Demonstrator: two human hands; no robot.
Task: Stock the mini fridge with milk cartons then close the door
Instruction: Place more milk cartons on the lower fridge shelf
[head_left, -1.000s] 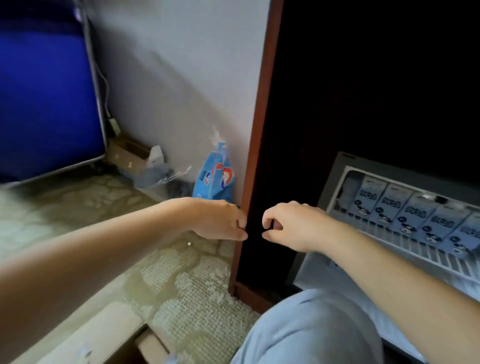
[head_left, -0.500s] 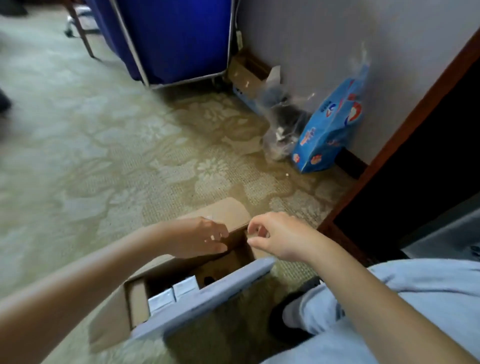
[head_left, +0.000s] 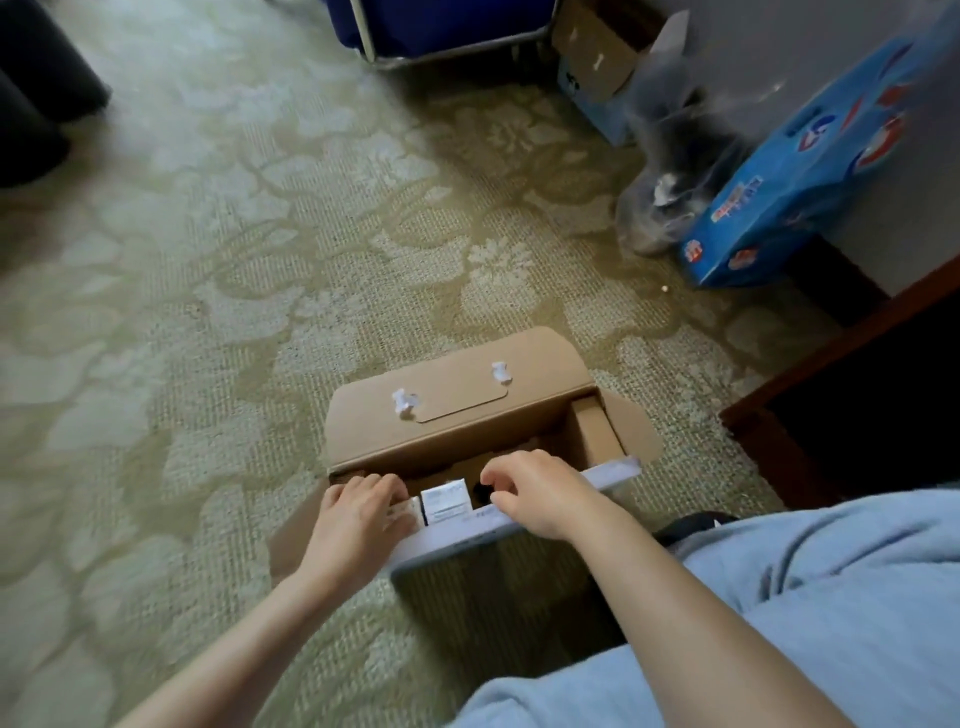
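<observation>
Head view (only view).

Setting: the person sits on the patterned carpet (head_left: 208, 312), a knee in light-blue trousers (head_left: 831, 597) at lower right. An open cardboard box (head_left: 452, 410) stands on the carpet in front of them, with its far flap folded back and its pale near flap under the right wrist.

Task item: milk cartons (head_left: 445, 500) are upright inside the box. One white top is plain between the two hands, and another shows partly under the left fingers. The count is not readable.

Left hand (head_left: 358, 514): its fingers are laid onto a carton top at the left end of the box. Blur hides the fingertips, so it cannot be told whether they have closed round the carton.

Right hand (head_left: 540, 493): it is above the middle of the opening with loosely curled fingers that hold nothing.

Surroundings: a dark wooden cabinet (head_left: 857, 415) at the right edge, and a blue printed package (head_left: 779, 197) and a clear plastic bag (head_left: 670, 171) against the wall. The mini fridge itself is out of frame.

Progress (judgement): this is a pick-up step. Cartons remain in the box, so stocking is not finished, and how many are already shelved cannot be read here. Left to do: lift the cartons, carry them right to the fridge, place them, empty the box, then shut the door.
</observation>
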